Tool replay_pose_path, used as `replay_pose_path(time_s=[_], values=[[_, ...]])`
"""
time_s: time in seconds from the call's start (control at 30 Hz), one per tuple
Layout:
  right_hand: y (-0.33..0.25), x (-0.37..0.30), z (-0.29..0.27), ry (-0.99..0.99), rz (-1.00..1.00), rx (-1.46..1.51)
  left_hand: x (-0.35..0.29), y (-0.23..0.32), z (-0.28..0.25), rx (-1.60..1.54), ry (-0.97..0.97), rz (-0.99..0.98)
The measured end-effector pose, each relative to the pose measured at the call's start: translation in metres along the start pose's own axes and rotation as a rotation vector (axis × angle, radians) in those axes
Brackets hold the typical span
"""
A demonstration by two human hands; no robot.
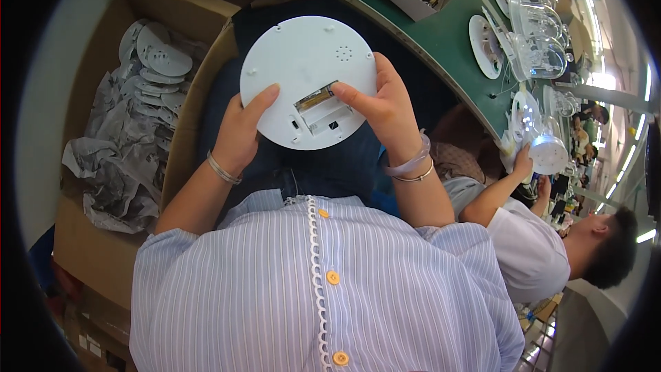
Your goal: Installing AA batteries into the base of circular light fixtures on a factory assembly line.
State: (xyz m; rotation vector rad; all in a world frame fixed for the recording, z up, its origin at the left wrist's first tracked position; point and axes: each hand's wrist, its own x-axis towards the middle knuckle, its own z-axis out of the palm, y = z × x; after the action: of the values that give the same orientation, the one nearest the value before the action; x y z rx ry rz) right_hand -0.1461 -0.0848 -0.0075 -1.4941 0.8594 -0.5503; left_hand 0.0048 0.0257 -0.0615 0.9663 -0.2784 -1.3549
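Note:
A round white plastic base (292, 52) is held up in front of me, its flat underside toward me. In it are a cluster of small holes, a small switch slot and a rectangular battery compartment (321, 121). A gold-coloured battery (315, 99) lies in the upper part of that compartment. My left hand (240, 127) grips the base's left edge, thumb on the underside. On the right edge, my right hand (389, 107) holds the same base, its thumb tip at the battery's right end. The fingers behind the base are hidden.
On my left, a cardboard box (180, 131) holds several white plastic parts (162, 52) and crumpled paper. The green table (441, 41) carries a box of batteries (413, 8), white discs and clear domes (540, 55). A co-worker (530, 248) at the right holds a lit white piece.

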Motion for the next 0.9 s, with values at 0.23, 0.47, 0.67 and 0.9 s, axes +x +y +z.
replay_pose_path(time_s=[0.23, 0.47, 0.67, 0.9], values=[[-0.002, 0.011, 0.01, -0.011, -0.054, 0.028, 0.001, 0.019, -0.004, 0.192, 0.005, 0.19], [-0.057, -0.014, 0.003, 0.154, -0.402, 0.199, 0.011, 0.025, -0.006, 0.01, 0.116, 0.165], [-0.102, -0.033, 0.002, -0.665, -0.313, 0.667, 0.0, 0.018, -0.011, 0.027, 0.133, 0.117], [-0.115, -0.038, -0.003, -0.659, -0.327, 0.786, -0.001, 0.009, -0.001, 0.038, 0.043, 0.051]])
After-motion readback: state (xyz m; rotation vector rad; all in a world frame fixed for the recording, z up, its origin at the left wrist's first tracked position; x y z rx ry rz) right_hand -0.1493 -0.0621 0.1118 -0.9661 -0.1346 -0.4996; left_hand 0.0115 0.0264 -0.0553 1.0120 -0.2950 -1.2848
